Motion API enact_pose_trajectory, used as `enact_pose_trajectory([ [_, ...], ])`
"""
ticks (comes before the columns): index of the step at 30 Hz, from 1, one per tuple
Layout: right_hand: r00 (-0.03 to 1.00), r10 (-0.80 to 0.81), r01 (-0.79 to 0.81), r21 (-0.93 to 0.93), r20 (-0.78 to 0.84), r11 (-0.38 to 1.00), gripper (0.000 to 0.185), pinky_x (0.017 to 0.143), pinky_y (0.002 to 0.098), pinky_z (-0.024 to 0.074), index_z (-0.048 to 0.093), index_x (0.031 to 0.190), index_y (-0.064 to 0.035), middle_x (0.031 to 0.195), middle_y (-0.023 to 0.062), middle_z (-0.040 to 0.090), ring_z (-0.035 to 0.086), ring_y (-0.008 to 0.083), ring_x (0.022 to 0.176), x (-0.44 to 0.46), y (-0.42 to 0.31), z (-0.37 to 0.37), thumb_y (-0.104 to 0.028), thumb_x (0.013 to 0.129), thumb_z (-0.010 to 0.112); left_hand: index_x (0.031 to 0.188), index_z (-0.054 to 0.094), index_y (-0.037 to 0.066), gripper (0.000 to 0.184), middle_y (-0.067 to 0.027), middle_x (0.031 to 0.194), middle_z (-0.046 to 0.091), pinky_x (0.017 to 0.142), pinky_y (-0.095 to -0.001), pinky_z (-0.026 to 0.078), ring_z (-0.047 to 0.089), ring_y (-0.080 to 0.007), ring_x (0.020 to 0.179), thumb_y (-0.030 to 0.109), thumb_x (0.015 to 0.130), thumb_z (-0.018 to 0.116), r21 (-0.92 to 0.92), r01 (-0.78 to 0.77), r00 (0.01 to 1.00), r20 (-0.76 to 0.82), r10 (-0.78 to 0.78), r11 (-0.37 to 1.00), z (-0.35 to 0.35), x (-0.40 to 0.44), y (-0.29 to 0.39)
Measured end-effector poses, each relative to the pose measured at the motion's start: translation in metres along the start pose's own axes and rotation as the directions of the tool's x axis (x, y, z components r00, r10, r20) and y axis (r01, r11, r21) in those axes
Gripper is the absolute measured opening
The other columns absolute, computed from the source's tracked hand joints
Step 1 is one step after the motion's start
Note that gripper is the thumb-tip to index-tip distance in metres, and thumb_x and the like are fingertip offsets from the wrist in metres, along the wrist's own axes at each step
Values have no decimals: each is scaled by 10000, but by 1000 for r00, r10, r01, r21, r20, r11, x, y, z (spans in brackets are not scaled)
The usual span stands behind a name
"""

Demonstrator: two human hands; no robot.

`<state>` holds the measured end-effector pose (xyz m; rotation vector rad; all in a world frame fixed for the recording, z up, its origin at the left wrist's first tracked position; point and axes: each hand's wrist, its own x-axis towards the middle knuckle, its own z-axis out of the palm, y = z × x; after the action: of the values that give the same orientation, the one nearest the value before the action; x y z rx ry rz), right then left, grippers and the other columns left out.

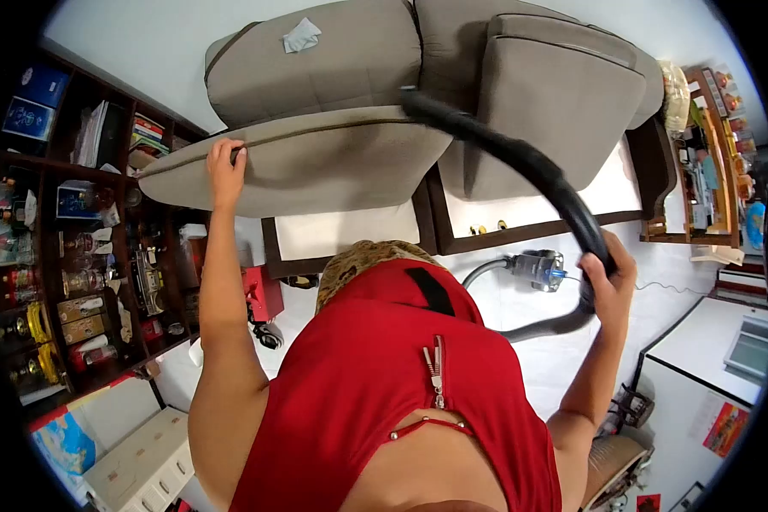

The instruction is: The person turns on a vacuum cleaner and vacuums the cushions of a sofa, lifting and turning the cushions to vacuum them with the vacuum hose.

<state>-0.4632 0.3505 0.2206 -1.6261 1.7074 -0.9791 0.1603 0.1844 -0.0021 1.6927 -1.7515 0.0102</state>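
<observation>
My left hand (227, 172) grips the edge of a grey-brown sofa cushion (316, 171), which is tilted up off the sofa base (350, 232). In my right hand (610, 275) is a black vacuum cleaner wand (529, 162), its fingers wrapped round the curved handle. The wand reaches up and left, and its tip is in front of the sofa near the raised cushion's right end. A grey hose (546, 328) runs from the handle toward the vacuum cleaner body (538, 268) on the floor.
Another seat cushion (563, 111) leans against the sofa back on the right. A white packet (301, 35) lies on the left backrest. Dark shelves (77, 230) full of bottles and boxes stand at left. A red box (263, 294) and a thin cord (674, 288) are on the floor.
</observation>
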Motion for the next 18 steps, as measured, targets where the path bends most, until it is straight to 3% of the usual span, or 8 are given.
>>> enact_pose_trajectory([
  [1,996,46,-48,30,71,998,409,571,229,381,664,1074,35,732,-14,561,485,80,636,9,-17,13,-276,814,719,1042,643,74,189,-102,1149,578,1005,-431,365,517,-325,1130,166,878,658,-6,-4,1000,7,4,1000,0,-4,2],
  [4,962,-116,108,47,246,993,353,558,262,428,670,1060,21,664,45,576,516,85,606,39,-44,56,-256,850,729,1025,634,63,186,-114,1142,578,1007,-429,367,516,-326,1119,132,857,671,-38,32,999,-10,-32,999,-6,-23,8],
  [7,917,-185,249,-146,354,957,488,598,350,504,690,1086,-12,704,145,677,654,229,593,67,-72,89,-417,823,761,1008,622,49,177,-124,1141,576,1002,-421,374,513,-327,1117,115,853,678,-67,53,998,-14,-54,996,-18,-49,7],
  [9,884,-264,334,-124,387,934,534,602,368,504,695,1079,-8,717,161,678,642,258,593,86,-69,112,-474,823,743,1000,613,42,175,-130,1141,575,998,-416,380,511,-330,1118,111,854,681,-67,56,998,-11,-57,996,-28,-65,9],
  [11,868,-210,304,-146,451,941,566,612,376,503,699,1068,0,740,179,679,643,254,613,101,-75,111,-510,823,730,995,605,40,179,-135,1141,575,992,-412,385,509,-334,1119,114,854,684,-55,65,998,-9,-66,996,-35,-78,21],
  [12,869,-184,286,-163,460,944,545,611,361,495,696,1075,7,742,154,675,626,209,620,106,-77,103,-484,841,727,1012,595,49,174,-136,1189,543,1033,-423,369,495,-335,1173,154,902,679,-55,93,995,29,-91,994,-39,-85,19],
  [14,829,-163,292,-166,535,942,497,560,318,450,699,1058,13,693,51,617,534,121,601,114,-86,73,-445,865,721,996,596,59,220,-132,1174,557,1017,-431,369,500,-334,1142,169,849,718,-29,79,996,-49,-80,996,-42,-95,28],
  [18,865,14,174,-326,502,929,316,515,257,354,678,913,7,620,-12,512,455,74,564,111,-88,19,-305,875,706,996,579,91,322,-122,1253,544,1097,-456,294,460,-353,1239,225,786,784,79,85,982,-178,-69,993,-47,-108,26],
])
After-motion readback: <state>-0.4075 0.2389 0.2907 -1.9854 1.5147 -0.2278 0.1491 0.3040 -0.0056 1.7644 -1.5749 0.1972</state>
